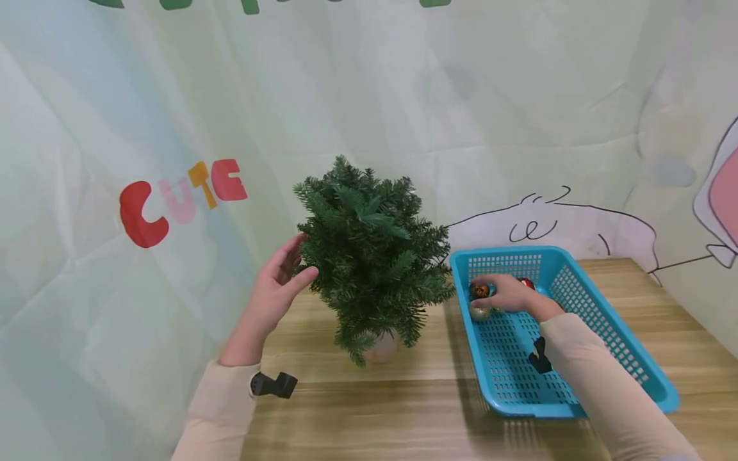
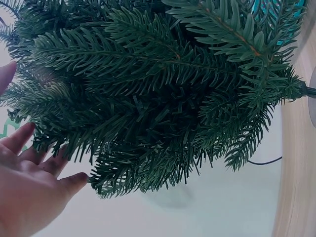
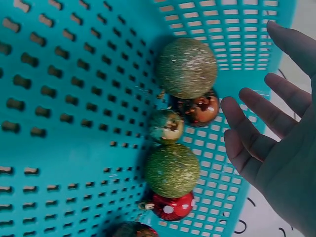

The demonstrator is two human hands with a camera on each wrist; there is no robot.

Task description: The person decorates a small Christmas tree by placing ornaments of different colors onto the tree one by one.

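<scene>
A small green artificial Christmas tree (image 1: pixel 369 250) stands on a pale base (image 1: pixel 383 349). My left hand (image 1: pixel 278 288) is at its left side, fingers spread and fingertips among the outer needles; in the left wrist view, the thumb meets a branch tip. Over the far left corner of a blue plastic basket (image 1: pixel 480 371) is my right hand (image 1: pixel 506 294), its fingers loosely extended. Christmas baubles lie there: a pale gold glitter ball (image 3: pixel 186 68), a shiny copper one (image 3: pixel 201 108), a small gold one (image 3: pixel 167 126), a green glitter one (image 3: pixel 173 170) and a red one with white dots (image 3: pixel 173 206).
The wood-grain table (image 1: pixel 357 410) carries the tree and, to its right, the basket. A printed cloth backdrop (image 1: pixel 369 102) hangs close behind and along the left side. Both wrists wear dark straps with small black pieces (image 1: pixel 275 385).
</scene>
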